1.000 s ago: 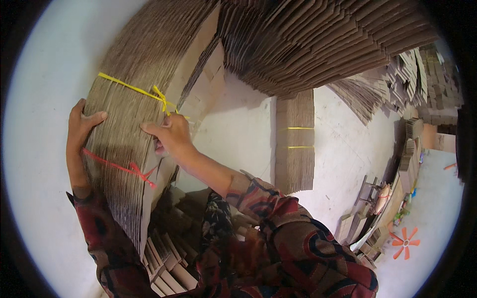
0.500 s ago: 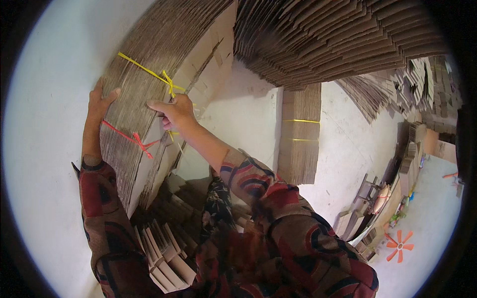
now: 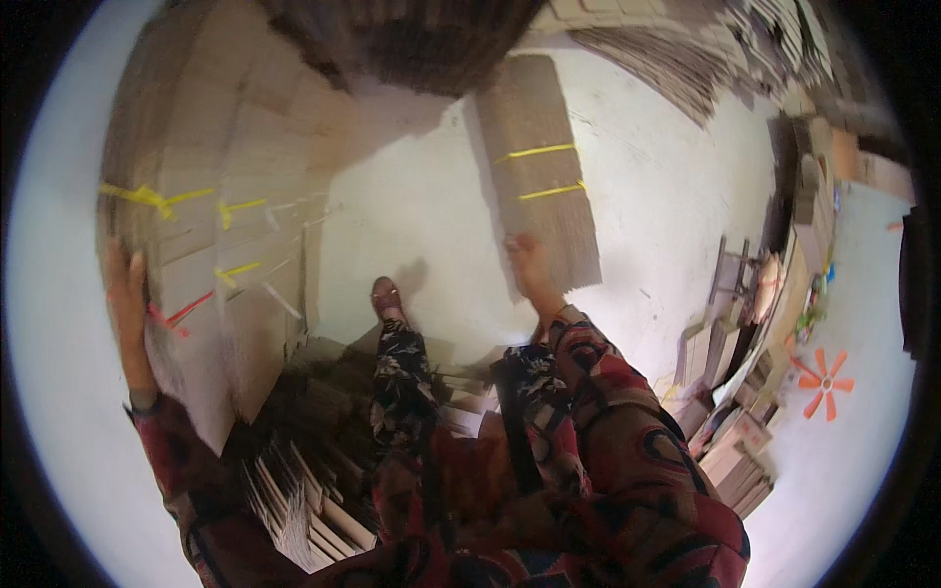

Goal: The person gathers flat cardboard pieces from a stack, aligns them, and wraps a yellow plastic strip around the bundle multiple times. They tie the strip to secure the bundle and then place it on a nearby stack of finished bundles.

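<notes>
At the left, my left hand lies with its fingers stretched out against the side of a tall stack of flat cardboard sheets. A yellow strap with a knot and a red strap run across this stack. My right hand is away from it, in front of a bundle of cardboard bound by two yellow straps. Motion smears its fingers; whether it touches that bundle, I cannot tell.
A dark, blurred cardboard pile rises at the far side. Folded cardboard pieces stand by my legs at the lower left. More cardboard stacks line the right, near an orange fan. My shoe is on the pale floor.
My right hand has left the strapped stack and swung right to the bundle. The view has shifted, showing more of the floor and my foot. My left hand stays at the stack's side.
</notes>
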Available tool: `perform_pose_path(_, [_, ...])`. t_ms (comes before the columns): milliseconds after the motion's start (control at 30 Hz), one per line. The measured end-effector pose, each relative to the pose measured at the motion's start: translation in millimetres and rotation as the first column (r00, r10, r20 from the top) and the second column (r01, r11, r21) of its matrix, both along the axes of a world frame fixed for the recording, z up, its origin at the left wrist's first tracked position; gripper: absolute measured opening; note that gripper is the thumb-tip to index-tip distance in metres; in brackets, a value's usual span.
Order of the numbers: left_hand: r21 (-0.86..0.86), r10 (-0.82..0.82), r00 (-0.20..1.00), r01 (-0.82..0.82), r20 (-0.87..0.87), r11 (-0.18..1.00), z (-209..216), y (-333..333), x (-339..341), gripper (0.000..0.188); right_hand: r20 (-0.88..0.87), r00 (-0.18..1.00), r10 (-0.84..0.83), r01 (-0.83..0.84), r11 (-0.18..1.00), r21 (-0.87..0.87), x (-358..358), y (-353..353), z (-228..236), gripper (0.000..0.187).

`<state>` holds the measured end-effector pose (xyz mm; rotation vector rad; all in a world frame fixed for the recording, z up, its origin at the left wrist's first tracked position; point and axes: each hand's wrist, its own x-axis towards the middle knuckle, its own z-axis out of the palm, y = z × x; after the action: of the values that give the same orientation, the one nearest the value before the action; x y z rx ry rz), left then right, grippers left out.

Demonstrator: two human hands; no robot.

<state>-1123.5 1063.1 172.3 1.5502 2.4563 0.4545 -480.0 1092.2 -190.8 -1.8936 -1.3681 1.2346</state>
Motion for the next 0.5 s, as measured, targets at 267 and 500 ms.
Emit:
perform_pose_path(267, [0.064,-0.360,0.932,0.358,0.030,0.932,-142.1,6.8,304.8,0.041,0.534,0.830,0.162,0.010,0.952,-0.305,157.1,63.9,-3.0,0.085])
perform_pose_path(500, [-0.226,0.021,0.535,0.321,0.845,0.919,-402.3,45.6,515.3,0.081,0.423,0.892,0.157,0.030,0.914,-0.404,243.7,62.5,-142.5,0.078])
